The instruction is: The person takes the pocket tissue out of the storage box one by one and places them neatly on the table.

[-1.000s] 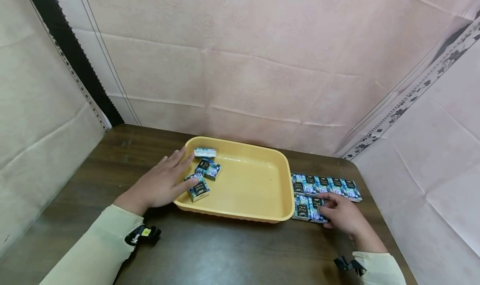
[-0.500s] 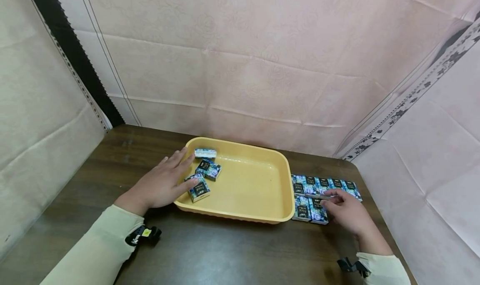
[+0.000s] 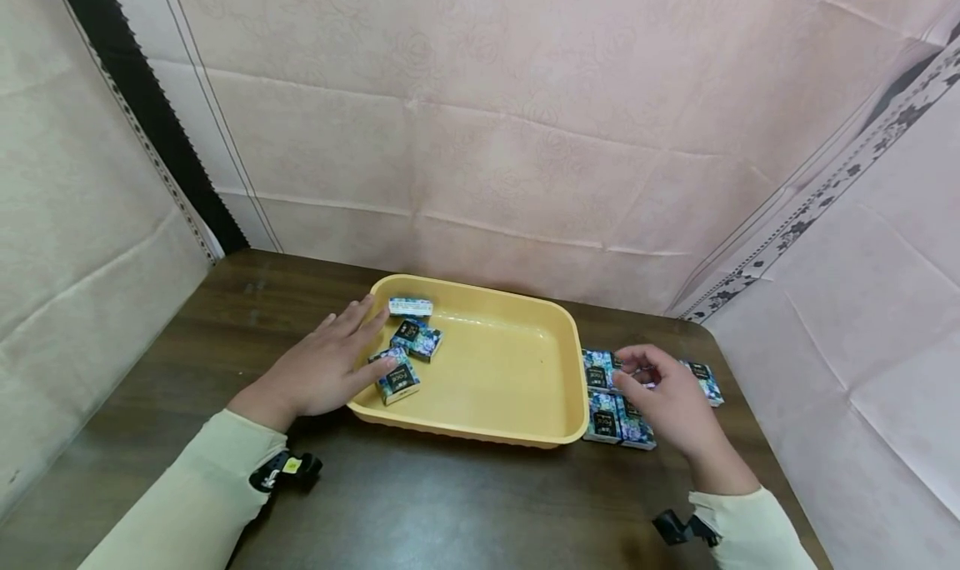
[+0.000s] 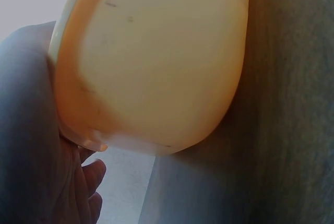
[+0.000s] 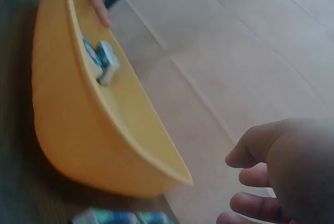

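Observation:
A yellow plastic tray [image 3: 495, 378] stands on the table, holding three small blue flowered boxes [image 3: 417, 339] with black labels at its left end. My left hand [image 3: 318, 374] rests over the tray's left rim, fingers spread and straight, thumb overlapping the nearest box [image 3: 400, 380]. To the right of the tray lie two rows of similar boxes, the front row [image 3: 603, 417] having two. Over the back row [image 3: 597, 370] is my right hand [image 3: 675, 403], which hides its middle boxes. In the right wrist view its fingers [image 5: 255, 203] are loosely bent, apart from the thumb, with nothing between them.
The dark wooden table [image 3: 450, 503] extends in front of the tray. Pale cloth walls [image 3: 480, 137] close off the back and both sides, with the back one close behind the tray. A box [image 3: 703, 384] lies at the back row's right end, near the table's right edge.
My right hand has left the front row of boxes and moved back and left over the back row. The left hand, the tray and the boxes in it have stayed put.

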The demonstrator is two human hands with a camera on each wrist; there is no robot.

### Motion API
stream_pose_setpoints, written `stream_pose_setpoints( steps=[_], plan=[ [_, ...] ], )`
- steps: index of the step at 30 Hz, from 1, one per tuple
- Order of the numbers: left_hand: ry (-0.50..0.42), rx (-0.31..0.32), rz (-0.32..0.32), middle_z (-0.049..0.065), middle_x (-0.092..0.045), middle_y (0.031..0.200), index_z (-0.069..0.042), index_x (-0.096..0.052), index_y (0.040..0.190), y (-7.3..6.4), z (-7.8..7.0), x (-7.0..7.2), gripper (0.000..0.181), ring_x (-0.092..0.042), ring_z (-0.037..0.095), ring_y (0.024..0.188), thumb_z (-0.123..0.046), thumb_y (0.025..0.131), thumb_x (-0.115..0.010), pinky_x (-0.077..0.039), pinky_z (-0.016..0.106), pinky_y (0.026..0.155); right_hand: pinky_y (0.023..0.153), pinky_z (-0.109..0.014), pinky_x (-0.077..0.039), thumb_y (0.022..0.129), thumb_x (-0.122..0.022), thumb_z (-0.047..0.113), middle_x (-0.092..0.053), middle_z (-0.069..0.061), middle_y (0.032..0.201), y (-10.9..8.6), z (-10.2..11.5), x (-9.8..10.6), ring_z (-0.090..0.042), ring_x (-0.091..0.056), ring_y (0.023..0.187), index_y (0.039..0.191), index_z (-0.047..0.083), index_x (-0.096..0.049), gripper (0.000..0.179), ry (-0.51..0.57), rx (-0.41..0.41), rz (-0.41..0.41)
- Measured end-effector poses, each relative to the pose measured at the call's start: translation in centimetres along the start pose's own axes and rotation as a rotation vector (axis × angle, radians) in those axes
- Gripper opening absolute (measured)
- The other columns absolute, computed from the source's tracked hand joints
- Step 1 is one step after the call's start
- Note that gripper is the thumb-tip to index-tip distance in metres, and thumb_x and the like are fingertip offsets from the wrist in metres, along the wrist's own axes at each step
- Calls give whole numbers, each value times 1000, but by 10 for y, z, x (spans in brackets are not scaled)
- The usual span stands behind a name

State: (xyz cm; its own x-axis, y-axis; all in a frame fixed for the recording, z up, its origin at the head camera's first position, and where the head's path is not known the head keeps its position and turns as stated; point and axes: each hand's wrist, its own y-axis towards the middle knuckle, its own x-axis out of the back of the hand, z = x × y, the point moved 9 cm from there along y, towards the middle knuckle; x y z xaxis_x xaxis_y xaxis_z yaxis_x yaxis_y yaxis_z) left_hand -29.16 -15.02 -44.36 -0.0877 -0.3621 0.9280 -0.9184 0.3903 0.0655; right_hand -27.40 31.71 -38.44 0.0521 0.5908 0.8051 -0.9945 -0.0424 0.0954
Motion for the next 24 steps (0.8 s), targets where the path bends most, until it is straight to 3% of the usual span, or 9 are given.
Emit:
stream_pose_setpoints(
  steps=[7, 14, 19, 24],
  plan=[
    [1, 6, 3, 11, -2, 192, -17, -19, 182, 0, -1, 1, 94, -11, 45, 176, -78, 113, -34, -15, 70, 140, 80, -35, -62, 107, -80, 36, -73, -4, 118, 23, 46, -27, -26, -68, 107, 134, 20, -75, 32, 20, 71, 111],
    [4, 9, 6, 11, -3, 192, -17, -20, 182, 0, -2, 2, 95, -11, 44, 176, -80, 112, -33, -15, 70, 140, 85, -37, -63, 105, -82, 27, -76, -6, 120, 35, 90, -61, -19, -72, 102, 129, 23, -77, 26, 33, 249, 200],
    [4, 14, 9, 11, -2, 192, -17, -19, 182, 0, -2, 1, 95, -11, 44, 177, -80, 112, -33, -15, 70, 140, 91, -39, -65, 106, -80, 30, -77, -5, 129, 42, 119, -85, -15, -73, 107, 132, 26, -77, 26, 32, 370, 347],
    [2, 8, 4, 11, -2, 192, -18, -19, 182, -1, -1, 1, 93, -10, 44, 177, -78, 113, -34, -15, 70, 140, 97, -37, -66, 107, -79, 32, -76, 6, 133, 53, 143, -104, -13, -73, 115, 137, 27, -75, 31, 1, 464, 491]
  ],
)
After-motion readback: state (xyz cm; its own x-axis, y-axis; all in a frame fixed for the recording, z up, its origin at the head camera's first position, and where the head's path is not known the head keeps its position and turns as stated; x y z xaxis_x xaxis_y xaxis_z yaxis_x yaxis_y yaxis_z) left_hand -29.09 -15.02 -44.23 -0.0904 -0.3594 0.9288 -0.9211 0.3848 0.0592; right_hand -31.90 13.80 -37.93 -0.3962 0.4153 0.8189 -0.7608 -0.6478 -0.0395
